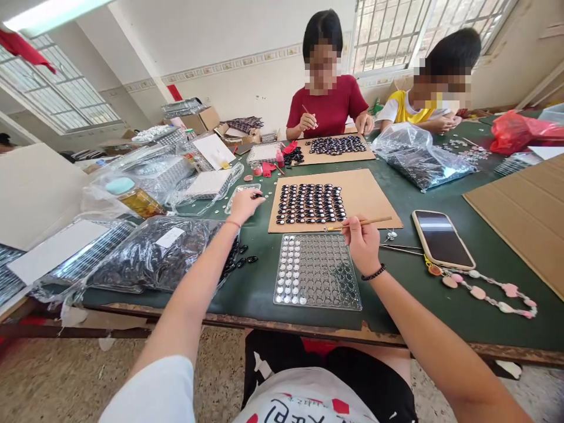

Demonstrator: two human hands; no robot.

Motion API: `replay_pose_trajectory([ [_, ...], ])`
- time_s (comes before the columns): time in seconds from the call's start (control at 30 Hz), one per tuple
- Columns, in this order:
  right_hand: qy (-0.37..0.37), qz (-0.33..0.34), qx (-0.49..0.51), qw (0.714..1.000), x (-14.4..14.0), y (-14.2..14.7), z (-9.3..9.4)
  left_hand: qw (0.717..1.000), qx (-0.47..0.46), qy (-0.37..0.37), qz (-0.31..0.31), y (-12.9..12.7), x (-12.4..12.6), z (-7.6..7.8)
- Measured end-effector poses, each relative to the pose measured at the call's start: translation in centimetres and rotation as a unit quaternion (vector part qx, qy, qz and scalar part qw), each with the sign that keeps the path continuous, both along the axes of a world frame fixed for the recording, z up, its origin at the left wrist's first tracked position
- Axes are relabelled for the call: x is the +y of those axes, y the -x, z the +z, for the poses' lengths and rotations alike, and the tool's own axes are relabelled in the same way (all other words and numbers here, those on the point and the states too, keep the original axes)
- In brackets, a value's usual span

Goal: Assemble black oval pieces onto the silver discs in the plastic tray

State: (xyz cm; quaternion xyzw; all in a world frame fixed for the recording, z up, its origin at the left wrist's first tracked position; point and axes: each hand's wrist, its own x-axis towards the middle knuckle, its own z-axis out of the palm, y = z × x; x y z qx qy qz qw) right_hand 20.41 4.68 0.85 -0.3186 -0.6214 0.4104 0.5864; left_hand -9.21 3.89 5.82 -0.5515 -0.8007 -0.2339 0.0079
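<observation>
My left hand (245, 204) is closed in a pinch on a small black piece (258, 195), above the edge of a small clear tray (228, 205). A thin wooden-handled brush (374, 221) is gripped in my right hand (361, 236), its tip pointing left over the near edge of a cardboard sheet (374, 200). Rows of black oval pieces with white inserts (311, 204) lie on that sheet. Nearer me, a clear plastic tray (328, 276) of round pockets has white discs (288, 276) in its left columns. Loose black pieces (240, 258) spill beside a plastic bag (145, 249).
Right of my right hand lie tweezers (403, 249) and a phone (443, 238) with a beaded strap. Across the table, two people sit working; one holds a stick over another cardboard (308, 155). A jar of amber liquid (141, 202) lies left, among wrapped trays.
</observation>
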Motion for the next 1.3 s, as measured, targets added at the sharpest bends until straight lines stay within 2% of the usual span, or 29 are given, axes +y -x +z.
replay_pose_trajectory([
  [0.07,-0.028,-0.002,-0.036,0.999,-0.4,0.1,-0.2,0.981,-0.164,-0.05,-0.088,-3.9,-1.6,-1.8],
  [0.13,-0.07,-0.004,-0.085,0.994,-0.9,0.2,-0.4,0.953,-0.263,-0.032,-0.148,-7.7,-3.4,-3.8],
  [0.2,-0.124,0.0,-0.135,0.983,-1.4,0.3,-0.5,0.94,-0.299,-0.018,-0.162,-10.3,-5.0,-5.1],
  [0.27,-0.18,0.015,-0.179,0.967,-1.9,0.4,-0.4,0.94,-0.298,-0.003,-0.169,-11.6,-6.0,-5.7],
  [0.33,-0.223,0.035,-0.209,0.951,-2.2,0.6,-0.4,0.939,-0.294,0.004,-0.176,-11.9,-6.5,-5.8],
  [0.43,-0.247,0.053,-0.237,0.938,-2.4,0.9,-0.4,0.939,-0.286,0.012,-0.19,-11.9,-6.5,-5.5],
  [0.6,-0.25,0.055,-0.243,0.936,-2.4,1.1,-0.7,0.939,-0.274,0.018,-0.207,-12.2,-6.6,-5.4],
  [1.0,-0.261,0.047,-0.263,0.928,-2.5,1.1,-0.8,0.939,-0.287,0.016,-0.19,-12.5,-6.9,-5.1],
  [1.07,-0.266,0.047,-0.275,0.923,-2.5,1.1,-0.9,0.929,-0.313,0.026,-0.194,-12.4,-6.8,-5.2],
  [1.2,-0.272,0.052,-0.301,0.912,-2.8,1.3,-1.3,0.892,-0.394,0.014,-0.22,-12.6,-6.6,-5.6],
  [1.3,-0.243,0.076,-0.286,0.924,-2.8,1.6,-1.1,0.895,-0.397,-0.022,-0.204,-12.9,-6.4,-6.0],
])
